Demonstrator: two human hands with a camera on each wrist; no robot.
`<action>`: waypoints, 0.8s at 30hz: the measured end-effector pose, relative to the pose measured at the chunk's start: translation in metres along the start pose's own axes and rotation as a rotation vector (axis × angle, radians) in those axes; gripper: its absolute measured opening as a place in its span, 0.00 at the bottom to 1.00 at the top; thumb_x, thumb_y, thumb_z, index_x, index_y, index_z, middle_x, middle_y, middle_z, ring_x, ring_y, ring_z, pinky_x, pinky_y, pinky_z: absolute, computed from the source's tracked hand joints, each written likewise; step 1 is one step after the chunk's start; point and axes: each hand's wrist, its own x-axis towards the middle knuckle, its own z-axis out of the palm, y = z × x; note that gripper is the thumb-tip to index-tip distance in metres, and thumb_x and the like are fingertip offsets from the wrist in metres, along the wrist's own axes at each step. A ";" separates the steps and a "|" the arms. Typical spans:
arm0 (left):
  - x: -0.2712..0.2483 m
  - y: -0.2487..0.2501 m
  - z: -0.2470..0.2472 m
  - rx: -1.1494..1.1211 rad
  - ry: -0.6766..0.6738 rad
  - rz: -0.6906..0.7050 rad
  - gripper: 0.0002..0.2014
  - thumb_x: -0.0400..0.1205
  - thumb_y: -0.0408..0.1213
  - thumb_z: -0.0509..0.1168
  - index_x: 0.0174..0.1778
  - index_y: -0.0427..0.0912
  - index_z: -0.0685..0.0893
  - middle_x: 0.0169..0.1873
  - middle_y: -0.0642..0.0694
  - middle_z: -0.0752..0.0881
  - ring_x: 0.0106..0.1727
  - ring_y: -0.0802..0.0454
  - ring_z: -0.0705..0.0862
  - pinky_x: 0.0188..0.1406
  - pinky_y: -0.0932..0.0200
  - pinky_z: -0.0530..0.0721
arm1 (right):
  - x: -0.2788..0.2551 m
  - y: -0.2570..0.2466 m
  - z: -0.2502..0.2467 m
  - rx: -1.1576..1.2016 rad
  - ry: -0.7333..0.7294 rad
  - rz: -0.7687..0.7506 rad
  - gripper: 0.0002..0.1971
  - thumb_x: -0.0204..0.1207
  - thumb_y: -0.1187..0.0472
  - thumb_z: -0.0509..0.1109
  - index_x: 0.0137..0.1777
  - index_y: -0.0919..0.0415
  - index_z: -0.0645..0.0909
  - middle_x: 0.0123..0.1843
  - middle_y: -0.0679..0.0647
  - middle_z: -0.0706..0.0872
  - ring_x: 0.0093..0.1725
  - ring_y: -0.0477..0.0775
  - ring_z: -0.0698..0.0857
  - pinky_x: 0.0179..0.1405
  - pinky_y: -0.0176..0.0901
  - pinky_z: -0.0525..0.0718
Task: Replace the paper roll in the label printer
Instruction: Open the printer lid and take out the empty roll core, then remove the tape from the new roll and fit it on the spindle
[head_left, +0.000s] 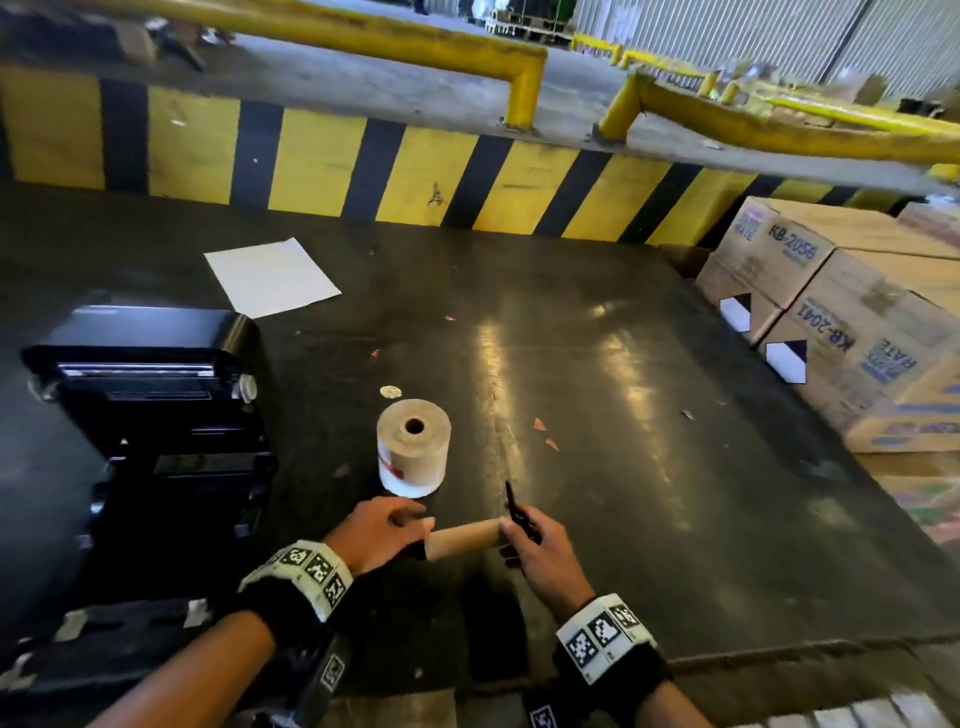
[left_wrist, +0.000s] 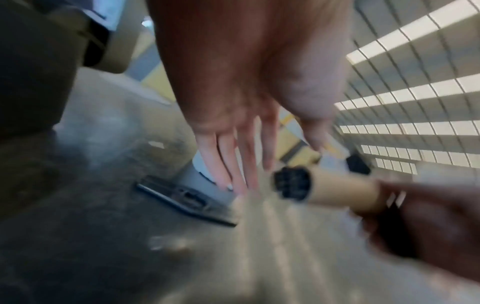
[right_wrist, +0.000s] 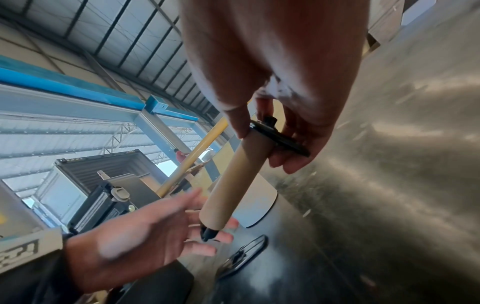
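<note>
An empty brown cardboard core (head_left: 465, 538) sits on a black spindle, and my right hand (head_left: 540, 551) grips its right end at the black flange (right_wrist: 279, 137). My left hand (head_left: 382, 530) is beside the core's left end with straight, spread fingers (left_wrist: 233, 164), holding nothing. The spindle's black tip (right_wrist: 207, 234) pokes out of the core (right_wrist: 233, 179) near those fingers. A full paper roll (head_left: 414, 447) stands on end on the dark table (head_left: 649, 405) just beyond my hands. The black label printer (head_left: 150, 395) stands open at the left.
A second black flat flange piece (left_wrist: 185, 198) lies on the table under my left hand. A white sheet (head_left: 270, 275) lies at the back left. Cardboard boxes (head_left: 852, 322) are stacked off the right edge. A yellow-and-black striped wall (head_left: 363, 166) runs behind the table.
</note>
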 end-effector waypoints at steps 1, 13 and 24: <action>-0.005 0.006 -0.003 -0.013 -0.088 0.028 0.18 0.76 0.48 0.70 0.61 0.49 0.83 0.54 0.48 0.87 0.56 0.55 0.84 0.63 0.56 0.80 | 0.001 0.001 0.004 0.012 -0.014 -0.003 0.14 0.79 0.63 0.66 0.64 0.65 0.80 0.52 0.56 0.85 0.54 0.58 0.84 0.61 0.57 0.81; -0.049 -0.013 -0.038 0.529 0.016 -0.221 0.13 0.73 0.40 0.71 0.52 0.42 0.84 0.52 0.41 0.86 0.51 0.43 0.85 0.46 0.53 0.81 | 0.028 0.008 -0.027 -0.329 -0.112 0.046 0.10 0.79 0.64 0.67 0.45 0.72 0.86 0.38 0.61 0.86 0.37 0.55 0.82 0.39 0.46 0.78; -0.034 -0.019 -0.002 0.638 -0.017 -0.135 0.14 0.72 0.40 0.68 0.53 0.44 0.86 0.56 0.41 0.85 0.55 0.40 0.85 0.48 0.52 0.81 | 0.017 0.020 0.046 -0.578 -0.267 0.116 0.14 0.74 0.56 0.71 0.52 0.67 0.86 0.50 0.61 0.90 0.52 0.60 0.87 0.50 0.48 0.84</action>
